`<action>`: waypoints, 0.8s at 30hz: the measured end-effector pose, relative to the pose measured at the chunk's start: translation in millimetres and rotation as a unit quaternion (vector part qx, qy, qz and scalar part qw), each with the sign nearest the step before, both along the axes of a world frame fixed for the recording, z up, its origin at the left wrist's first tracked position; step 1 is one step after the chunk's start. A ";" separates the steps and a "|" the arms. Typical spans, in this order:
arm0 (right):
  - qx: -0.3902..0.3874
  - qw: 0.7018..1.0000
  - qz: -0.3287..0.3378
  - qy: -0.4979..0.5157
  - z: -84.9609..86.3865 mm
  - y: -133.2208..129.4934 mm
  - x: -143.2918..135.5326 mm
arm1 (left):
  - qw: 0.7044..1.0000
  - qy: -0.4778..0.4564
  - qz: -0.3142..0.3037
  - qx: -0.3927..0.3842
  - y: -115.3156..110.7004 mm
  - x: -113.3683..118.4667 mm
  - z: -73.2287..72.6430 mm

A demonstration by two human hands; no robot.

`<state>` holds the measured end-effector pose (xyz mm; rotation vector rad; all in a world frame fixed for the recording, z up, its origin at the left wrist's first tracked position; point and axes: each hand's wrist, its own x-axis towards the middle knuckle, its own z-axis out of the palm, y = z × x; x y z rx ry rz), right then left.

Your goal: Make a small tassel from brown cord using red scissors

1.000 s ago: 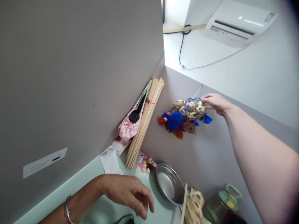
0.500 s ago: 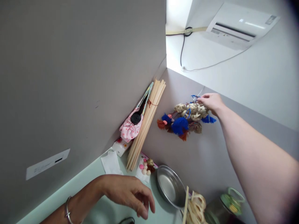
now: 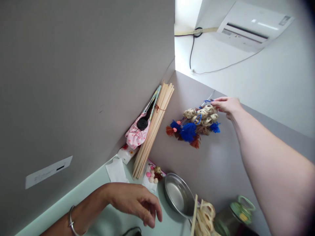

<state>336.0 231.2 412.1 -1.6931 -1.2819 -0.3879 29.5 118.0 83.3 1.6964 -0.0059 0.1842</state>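
Observation:
A cluster of small woven balls (image 3: pixel 203 116) with blue and rust-brown tassels hangs against the grey partition at the right. A thin pale hook or wire rises above it to the partition's top edge. My right hand (image 3: pixel 227 105) is at the top of the cluster, its fingertips pinched on a blue cord loop (image 3: pixel 209 101). Low in the view, my left hand (image 3: pixel 136 203) hangs over the table, fingers loosely bent and apart, with nothing in them. A metal bracelet (image 3: pixel 71 221) is on the left wrist. The steel bowl is the nearest thing to its right.
Bundled wooden strips (image 3: pixel 154 131) lean in the corner beside a pink dotted pouch (image 3: pixel 136 136) and a black coil (image 3: pixel 142 124). Below lie white tissue (image 3: pixel 116 170), beads (image 3: pixel 152 177), a steel bowl (image 3: pixel 179 195), curled pale strips (image 3: pixel 204 218) and a green-lidded bottle (image 3: pixel 240 213).
My right hand has shifted slightly right, away from the woven balls, its fingertips still at the blue cord. The right-hand balls and blue tassel have settled a little left. My left hand stays put.

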 end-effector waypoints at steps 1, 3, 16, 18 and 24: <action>0.002 1.000 0.001 0.011 -0.8 0.2 -0.1 | 1.000 0.000 -0.001 0.000 0.0 0.4 -0.6; 0.025 0.999 -0.009 0.031 -0.9 1.8 -0.4 | 1.000 0.001 -0.004 -0.001 0.1 1.4 -1.9; 0.155 0.967 0.031 0.197 7.9 -9.8 8.1 | 1.000 -0.004 0.001 0.011 0.4 -0.3 -0.6; 0.144 0.968 0.045 0.202 8.8 -12.2 6.0 | 1.000 0.000 0.000 0.009 0.7 0.2 -2.2; 0.084 0.981 0.088 0.150 12.4 -22.9 -3.2 | 1.000 0.001 0.002 0.005 0.8 0.5 -3.6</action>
